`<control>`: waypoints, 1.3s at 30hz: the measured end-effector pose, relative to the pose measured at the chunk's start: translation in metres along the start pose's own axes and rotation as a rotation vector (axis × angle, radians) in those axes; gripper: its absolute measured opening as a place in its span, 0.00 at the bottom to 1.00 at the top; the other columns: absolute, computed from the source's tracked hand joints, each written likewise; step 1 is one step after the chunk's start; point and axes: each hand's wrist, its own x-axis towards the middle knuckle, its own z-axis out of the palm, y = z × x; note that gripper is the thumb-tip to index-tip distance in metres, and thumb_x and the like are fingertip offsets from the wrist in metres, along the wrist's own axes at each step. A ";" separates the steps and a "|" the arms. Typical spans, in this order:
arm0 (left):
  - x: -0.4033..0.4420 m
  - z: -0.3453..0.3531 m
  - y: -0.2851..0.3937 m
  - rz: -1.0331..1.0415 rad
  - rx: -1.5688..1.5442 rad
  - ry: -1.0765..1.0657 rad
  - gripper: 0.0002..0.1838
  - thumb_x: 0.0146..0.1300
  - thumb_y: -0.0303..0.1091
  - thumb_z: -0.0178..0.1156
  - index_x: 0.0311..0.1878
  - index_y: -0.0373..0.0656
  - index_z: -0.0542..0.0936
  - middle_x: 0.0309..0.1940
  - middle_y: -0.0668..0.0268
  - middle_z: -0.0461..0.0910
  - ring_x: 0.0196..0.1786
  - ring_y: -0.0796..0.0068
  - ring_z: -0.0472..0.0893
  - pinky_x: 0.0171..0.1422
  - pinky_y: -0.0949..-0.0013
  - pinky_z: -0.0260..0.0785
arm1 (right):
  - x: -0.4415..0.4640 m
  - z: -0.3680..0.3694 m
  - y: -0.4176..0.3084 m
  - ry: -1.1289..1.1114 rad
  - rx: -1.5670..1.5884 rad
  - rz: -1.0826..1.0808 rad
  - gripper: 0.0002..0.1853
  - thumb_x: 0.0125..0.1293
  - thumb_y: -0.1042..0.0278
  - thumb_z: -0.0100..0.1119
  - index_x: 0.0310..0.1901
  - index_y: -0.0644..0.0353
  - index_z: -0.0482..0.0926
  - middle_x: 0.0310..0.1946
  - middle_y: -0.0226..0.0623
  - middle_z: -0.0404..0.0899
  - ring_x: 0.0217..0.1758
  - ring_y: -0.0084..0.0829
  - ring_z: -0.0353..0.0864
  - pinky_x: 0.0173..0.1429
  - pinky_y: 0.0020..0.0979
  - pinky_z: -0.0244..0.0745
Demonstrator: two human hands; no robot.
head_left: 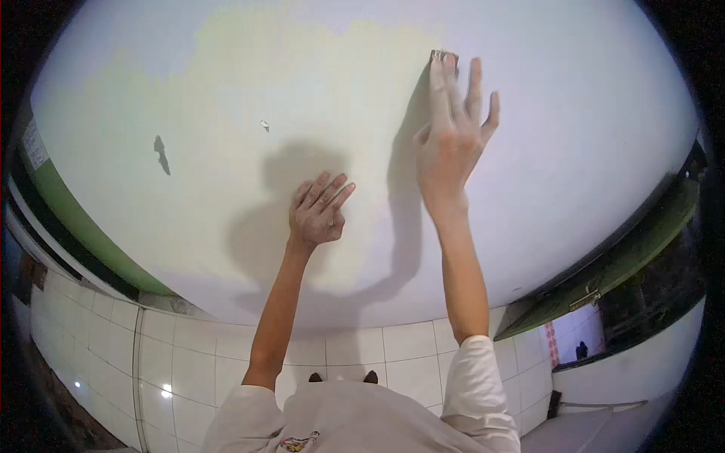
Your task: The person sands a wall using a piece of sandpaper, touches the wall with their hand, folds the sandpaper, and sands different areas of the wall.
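Observation:
High on the pale wall (574,113), my right hand (451,143) is whitened with dust. Its first two fingers press a small brown-grey piece, apparently sandpaper (454,59), to the surface; the other fingers are spread. Much of the piece is hidden under the fingertips. Lower and to the left, my left hand (319,210) has its fingers apart and holds nothing. It is at the wall over a yellowish patch (302,83), but whether it touches I cannot tell. Dust also greys its fingers.
Left of my hands, the wall carries a small chipped spot (264,124) and a grey mark (161,155). A green strip (98,234) edges the wall's left side. A greenish door (604,279) stands at the right. White tiles (355,347) cover the floor below.

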 end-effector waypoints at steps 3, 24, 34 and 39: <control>-0.015 -0.007 0.002 0.010 0.023 -0.079 0.25 0.59 0.32 0.50 0.60 0.60 0.82 0.63 0.71 0.80 0.72 0.64 0.71 0.80 0.56 0.48 | -0.046 0.008 -0.013 -0.110 -0.070 0.030 0.39 0.52 0.91 0.49 0.69 0.58 0.70 0.69 0.40 0.72 0.78 0.43 0.61 0.78 0.54 0.43; -0.001 0.000 0.000 0.006 0.030 0.005 0.27 0.58 0.31 0.48 0.59 0.61 0.83 0.64 0.76 0.79 0.72 0.72 0.70 0.78 0.61 0.52 | -0.455 -0.078 -0.072 -1.361 0.386 0.168 0.38 0.58 0.81 0.52 0.74 0.61 0.60 0.76 0.48 0.56 0.82 0.44 0.49 0.79 0.50 0.50; -0.002 -0.002 0.005 -0.013 -0.006 -0.001 0.26 0.57 0.29 0.49 0.58 0.60 0.84 0.64 0.75 0.79 0.71 0.70 0.72 0.77 0.60 0.54 | -0.015 -0.079 0.005 0.041 0.251 0.044 0.39 0.46 0.99 0.43 0.64 0.65 0.75 0.60 0.42 0.80 0.69 0.45 0.74 0.72 0.40 0.65; 0.000 -0.002 0.006 -0.016 -0.025 0.020 0.27 0.56 0.29 0.50 0.58 0.60 0.83 0.63 0.75 0.80 0.70 0.70 0.73 0.75 0.61 0.57 | 0.011 -0.016 0.007 -0.018 0.028 -0.076 0.40 0.50 0.96 0.46 0.69 0.63 0.69 0.69 0.43 0.71 0.76 0.45 0.64 0.79 0.53 0.52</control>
